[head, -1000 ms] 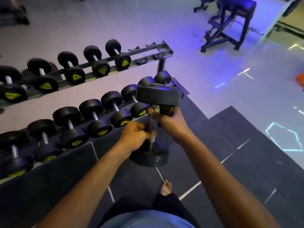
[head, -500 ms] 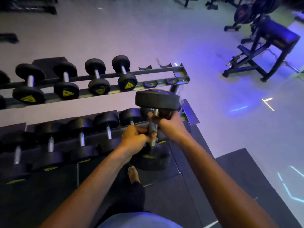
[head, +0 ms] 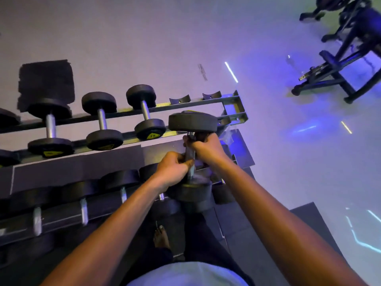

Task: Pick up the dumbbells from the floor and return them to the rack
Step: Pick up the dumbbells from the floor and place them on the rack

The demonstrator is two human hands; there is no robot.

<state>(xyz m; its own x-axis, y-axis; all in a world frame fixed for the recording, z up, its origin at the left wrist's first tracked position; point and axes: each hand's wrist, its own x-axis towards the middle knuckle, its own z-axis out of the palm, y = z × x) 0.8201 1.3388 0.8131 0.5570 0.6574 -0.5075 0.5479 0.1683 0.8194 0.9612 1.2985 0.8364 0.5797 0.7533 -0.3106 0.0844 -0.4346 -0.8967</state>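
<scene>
Dumbbell (head: 192, 157) hung end-up in a two-handed grip, left hand (head: 172, 170) and right hand (head: 206, 146) both wrapped tight round its handle, just before the rack (head: 233, 109), whose end cradles lay bare, so placing remained undone.

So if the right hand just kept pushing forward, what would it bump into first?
Probably the top rail of the rack. The right hand holds the dumbbell with the left hand, and the far head already overlaps that rail by the empty cradles. Depth is hard to judge.
</scene>
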